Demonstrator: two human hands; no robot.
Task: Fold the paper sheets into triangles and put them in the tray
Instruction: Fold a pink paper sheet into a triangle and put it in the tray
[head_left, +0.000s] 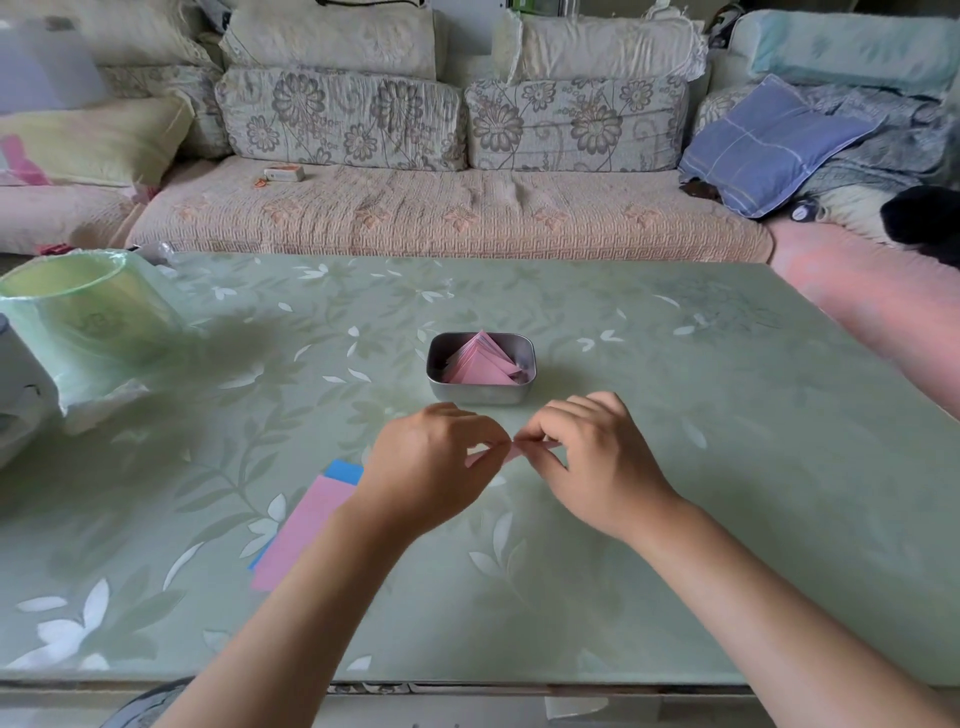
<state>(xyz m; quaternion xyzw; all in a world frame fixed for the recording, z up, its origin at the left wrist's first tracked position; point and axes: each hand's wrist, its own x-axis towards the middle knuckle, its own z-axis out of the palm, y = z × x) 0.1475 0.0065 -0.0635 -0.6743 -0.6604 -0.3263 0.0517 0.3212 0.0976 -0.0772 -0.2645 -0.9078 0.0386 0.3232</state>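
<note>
A small metal tray (524, 349) stands at the table's middle with several folded pink triangles (483, 361) inside. Just in front of it, my left hand (426, 467) and my right hand (592, 457) both pinch one pink paper sheet (511, 451) between their fingertips, slightly above the table. Most of that sheet is hidden by my fingers. A stack of flat sheets (306, 525), pink on top with blue edges showing beneath, lies on the table under my left forearm.
A green plastic-wrapped bin (88, 306) and a white appliance (21, 395) stand at the table's left edge. A sofa (447, 208) with cushions runs behind the green floral table (675, 467).
</note>
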